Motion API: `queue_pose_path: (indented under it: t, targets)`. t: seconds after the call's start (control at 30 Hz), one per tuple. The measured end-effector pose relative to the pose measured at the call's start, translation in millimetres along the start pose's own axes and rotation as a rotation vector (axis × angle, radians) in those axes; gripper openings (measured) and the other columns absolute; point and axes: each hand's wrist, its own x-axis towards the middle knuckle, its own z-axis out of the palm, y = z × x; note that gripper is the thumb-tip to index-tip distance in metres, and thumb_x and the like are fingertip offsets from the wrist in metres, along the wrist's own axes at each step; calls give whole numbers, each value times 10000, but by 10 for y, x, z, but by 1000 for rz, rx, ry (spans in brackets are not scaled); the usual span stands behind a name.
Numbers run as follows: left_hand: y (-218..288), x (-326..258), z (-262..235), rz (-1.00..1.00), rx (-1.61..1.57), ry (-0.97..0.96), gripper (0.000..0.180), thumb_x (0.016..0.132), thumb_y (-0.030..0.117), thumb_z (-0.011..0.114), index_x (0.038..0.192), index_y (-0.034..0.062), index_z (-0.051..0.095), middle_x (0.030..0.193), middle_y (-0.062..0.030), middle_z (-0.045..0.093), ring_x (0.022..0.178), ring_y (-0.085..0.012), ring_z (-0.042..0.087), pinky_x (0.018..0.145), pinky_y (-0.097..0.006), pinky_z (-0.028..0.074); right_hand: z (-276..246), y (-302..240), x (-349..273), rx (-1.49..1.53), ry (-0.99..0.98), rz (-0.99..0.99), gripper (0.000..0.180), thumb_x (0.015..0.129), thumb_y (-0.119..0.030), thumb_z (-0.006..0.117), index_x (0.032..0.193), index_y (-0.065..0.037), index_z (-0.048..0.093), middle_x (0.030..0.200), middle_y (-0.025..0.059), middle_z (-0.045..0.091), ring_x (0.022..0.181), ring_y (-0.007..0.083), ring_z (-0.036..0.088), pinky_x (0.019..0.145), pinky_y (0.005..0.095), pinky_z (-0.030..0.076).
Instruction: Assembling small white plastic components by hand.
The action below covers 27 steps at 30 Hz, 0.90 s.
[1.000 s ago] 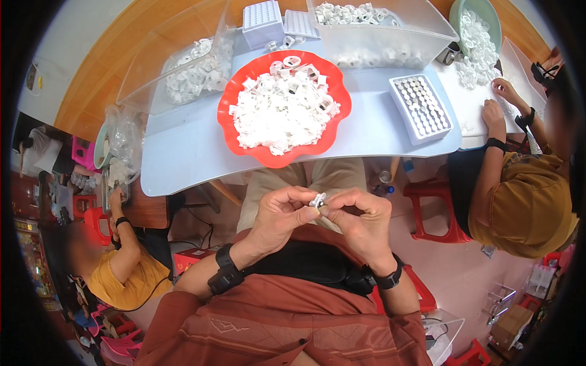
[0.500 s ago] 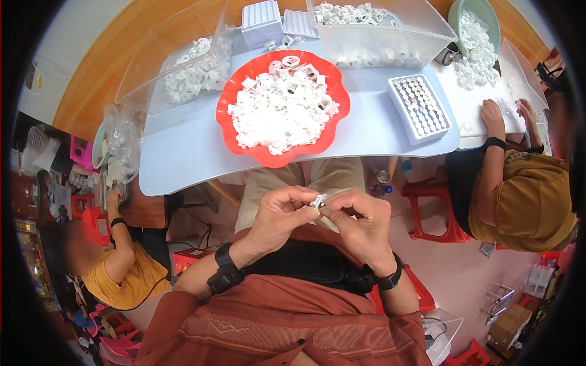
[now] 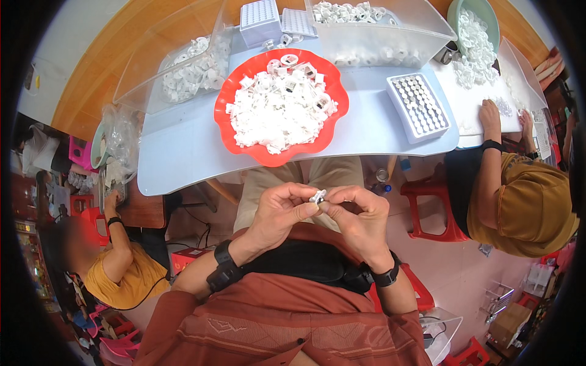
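Over my lap, both hands meet at a small white plastic part [image 3: 317, 196] with a dark spot on its lower side. My left hand [image 3: 282, 212] pinches it between thumb and forefinger from the left. From the right, the thumb and forefinger of my right hand [image 3: 359, 215] close on the same part. Its finer details are too small to make out. Just beyond my hands, a red scalloped bowl [image 3: 224, 116] heaped with similar white pieces [image 3: 278, 113] stands at the front of the pale blue table [image 3: 183, 152].
A white tray [image 3: 432, 127] of small round pieces stands right of the bowl. Clear bins [image 3: 378, 44] of white parts line the back. A green basin [image 3: 456, 15] is at the far right. Co-workers sit at right [image 3: 519, 201] and left [image 3: 131, 271]. A red stool [image 3: 421, 207] stands right.
My fingers have turned the small white part slightly, and the right fingertips have shifted a little. The co-worker at the right has moved their head and hands slightly.
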Motion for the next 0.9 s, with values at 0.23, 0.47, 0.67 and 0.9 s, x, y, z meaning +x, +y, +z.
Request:
queue_pose_path:
  t: [0.23,0.47,0.67,0.9]
  targets:
    - [-8,3,-2,-39,-44,-5,194,926,-9,663,1120,-8,654,1157,-139,671,1069,-214,663,977,-409,562,-33,85,-4,5,-8,38,95,813,66,737,871,17,680,857,82,742,794,119,699,713,256,567]
    - [2,1,35,-72,-34,-31,206,931,17,671,1131,-24,649,1154,-147,671,1044,-198,667,944,-368,575,-89,100,54,222,-41,188,123,822,57,759,857,0,656,862,55,695,792,107,671,670,239,553]
    - [1,6,40,-91,-27,-53,227,935,36,674,1148,-38,645,1152,-152,673,1013,-189,674,922,-337,581,-135,246,59,356,-98,247,139,824,42,771,874,-7,651,841,47,687,755,81,651,620,218,531]
    - [20,-5,52,-142,-131,-54,222,943,47,666,1148,-35,644,1138,-150,679,1036,-203,683,902,-328,604,-179,186,41,270,-142,270,115,847,18,763,877,-4,654,830,33,690,742,65,650,607,197,518]
